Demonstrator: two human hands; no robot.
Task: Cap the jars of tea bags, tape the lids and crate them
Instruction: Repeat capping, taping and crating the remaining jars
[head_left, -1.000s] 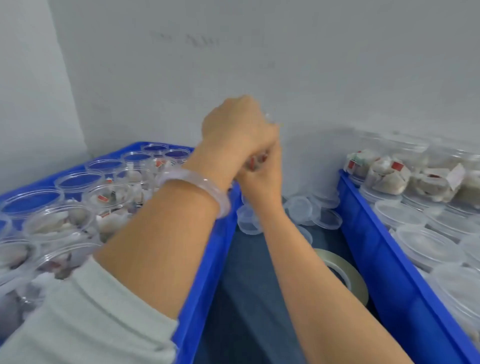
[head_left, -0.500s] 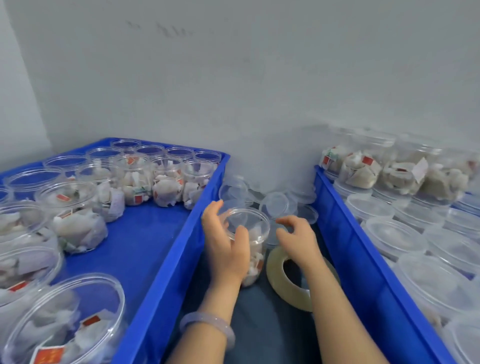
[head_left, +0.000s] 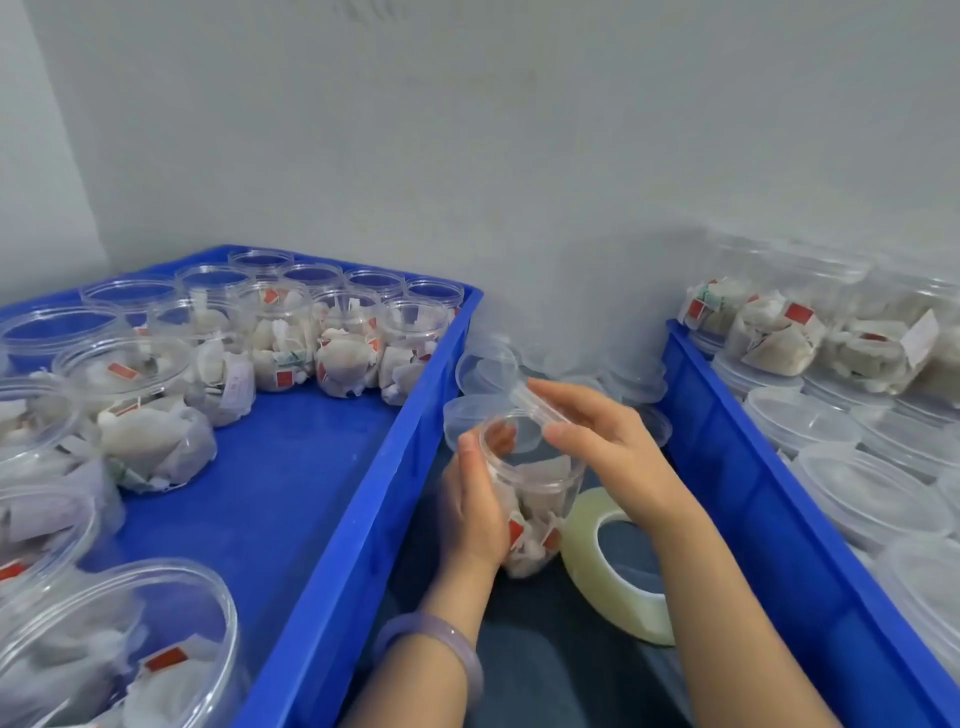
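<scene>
Jar (head_left: 537, 493) upright, just beside tape (head_left: 608, 608); left hand (head_left: 475, 506) wrapped round its side. Right hand (head_left: 608, 441) pinches lid (head_left: 536, 408), tilted over mouth's far rim. Judged next: level lid, press down.

Our left hand (head_left: 475, 501) wraps the jar (head_left: 537, 493) from its left side. Our right hand (head_left: 608, 441), just right of it, pinches a lid (head_left: 537, 409) in curled fingers (head_left: 558, 388); both forearms are bare.

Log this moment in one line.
step: capping | left hand: grips jar | right hand: holds lid tilted over jar mouth | tape roll: beside jar
</scene>
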